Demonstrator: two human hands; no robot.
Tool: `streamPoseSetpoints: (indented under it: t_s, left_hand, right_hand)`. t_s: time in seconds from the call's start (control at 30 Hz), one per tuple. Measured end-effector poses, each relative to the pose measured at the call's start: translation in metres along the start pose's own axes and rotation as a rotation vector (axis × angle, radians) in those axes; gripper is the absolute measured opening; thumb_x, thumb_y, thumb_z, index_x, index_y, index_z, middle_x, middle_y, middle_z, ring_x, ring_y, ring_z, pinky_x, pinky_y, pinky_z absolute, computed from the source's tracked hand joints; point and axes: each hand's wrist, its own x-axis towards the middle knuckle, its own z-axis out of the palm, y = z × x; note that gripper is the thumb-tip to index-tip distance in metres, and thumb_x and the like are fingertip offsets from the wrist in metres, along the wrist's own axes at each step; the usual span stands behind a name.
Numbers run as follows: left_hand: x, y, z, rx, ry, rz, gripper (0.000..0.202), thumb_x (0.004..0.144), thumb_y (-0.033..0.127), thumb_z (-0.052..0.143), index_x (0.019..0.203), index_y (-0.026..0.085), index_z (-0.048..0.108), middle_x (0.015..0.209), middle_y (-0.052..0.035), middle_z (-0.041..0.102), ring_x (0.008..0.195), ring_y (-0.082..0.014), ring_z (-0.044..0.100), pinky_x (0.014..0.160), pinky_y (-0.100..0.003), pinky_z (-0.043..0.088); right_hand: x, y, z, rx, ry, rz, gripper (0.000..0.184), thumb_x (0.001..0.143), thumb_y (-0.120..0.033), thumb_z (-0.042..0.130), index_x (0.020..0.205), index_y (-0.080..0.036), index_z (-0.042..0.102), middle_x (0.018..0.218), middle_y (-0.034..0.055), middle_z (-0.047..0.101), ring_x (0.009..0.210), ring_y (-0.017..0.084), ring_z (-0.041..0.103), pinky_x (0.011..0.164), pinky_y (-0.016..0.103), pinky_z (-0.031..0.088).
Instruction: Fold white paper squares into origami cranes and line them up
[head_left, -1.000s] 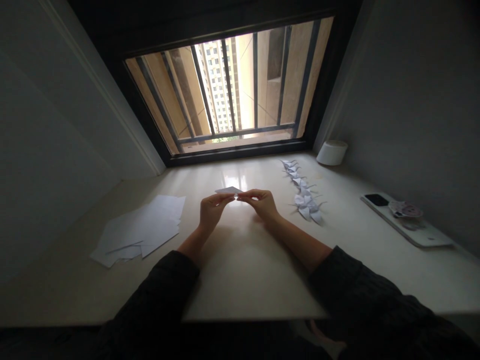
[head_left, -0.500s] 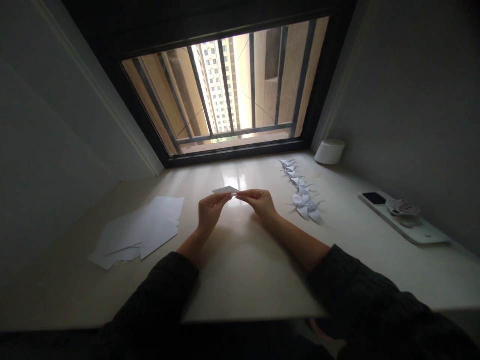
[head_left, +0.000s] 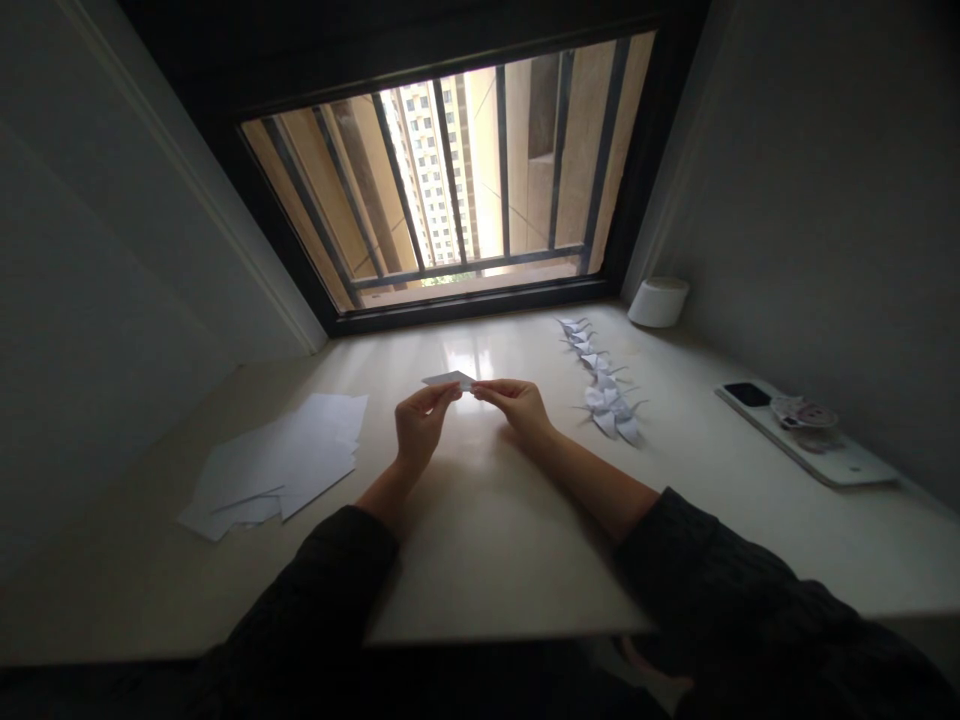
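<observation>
A small piece of folded white paper (head_left: 448,378) is held up between my hands, above the middle of the pale counter (head_left: 465,560). My left hand (head_left: 421,415) pinches its near edge between thumb and fingers. From the other side my right hand (head_left: 519,403) pinches the right end of the same paper. Its underside and part of its near edge are hidden by my fingertips. To the right of my right hand, several folded paper cranes (head_left: 611,410) stand in a row that runs back toward the window.
Loose white paper sheets (head_left: 292,450) lie in an overlapping pile on the left. On the right rests a white phone (head_left: 847,465) with a round grip on its back. A white cylindrical device (head_left: 658,303) stands in the back corner, beside the barred window (head_left: 450,180).
My left fingertips have shifted slightly left along the paper, so a little more of its near edge shows between the hands. My right hand is nearly still.
</observation>
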Motion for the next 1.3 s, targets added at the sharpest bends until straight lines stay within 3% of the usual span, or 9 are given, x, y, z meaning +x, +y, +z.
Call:
streamPoseSetpoints:
  t_s: [0.27,0.6,0.9,1.03,1.3]
  left_hand:
    - [-0.003,0.002,0.005,-0.016,0.039,-0.015,0.021,0.074,0.031,0.067,0.09,0.017,0.071,0.087,-0.0069,0.072,0.077,-0.0198,0.069,0.076,-0.036,0.056]
    - [-0.004,0.004,0.009,-0.056,0.069,-0.029,0.023,0.072,0.033,0.069,0.09,0.018,0.071,0.089,-0.0065,0.072,0.078,-0.0203,0.069,0.076,-0.037,0.057]
    - [-0.002,0.007,0.008,-0.1,0.056,-0.028,0.025,0.072,0.03,0.07,0.093,0.017,0.068,0.087,-0.0064,0.072,0.075,-0.019,0.069,0.076,-0.036,0.057]
    - [-0.001,0.01,0.009,-0.158,0.075,-0.042,0.021,0.071,0.029,0.072,0.085,0.016,0.063,0.077,-0.0048,0.072,0.07,-0.0182,0.069,0.072,-0.035,0.057]
    - [-0.003,0.011,0.01,-0.13,0.093,-0.064,0.022,0.07,0.03,0.071,0.077,0.017,0.055,0.077,-0.0042,0.071,0.07,-0.0194,0.069,0.069,-0.036,0.057]
  right_hand:
    - [-0.001,0.002,0.003,0.049,0.049,-0.022,0.024,0.057,-0.032,0.079,0.078,-0.019,0.074,0.073,0.005,0.073,0.07,0.019,0.066,0.077,0.038,0.051]
    - [-0.002,0.001,0.007,0.143,0.058,0.016,0.023,0.054,-0.027,0.081,0.075,-0.02,0.074,0.076,0.0033,0.073,0.073,0.018,0.067,0.083,0.037,0.05]
    - [0.001,0.004,0.005,0.169,0.036,0.0,0.024,0.054,-0.029,0.081,0.074,-0.021,0.072,0.067,0.0014,0.072,0.063,0.016,0.064,0.073,0.035,0.051]
    - [0.002,0.005,0.005,0.152,0.033,0.0,0.024,0.054,-0.031,0.08,0.074,-0.02,0.071,0.066,0.0015,0.071,0.063,0.016,0.064,0.072,0.035,0.051]
    - [0.003,0.01,0.004,0.109,0.019,0.0,0.03,0.056,-0.035,0.078,0.08,-0.02,0.07,0.068,0.0018,0.071,0.068,0.018,0.066,0.078,0.038,0.051]
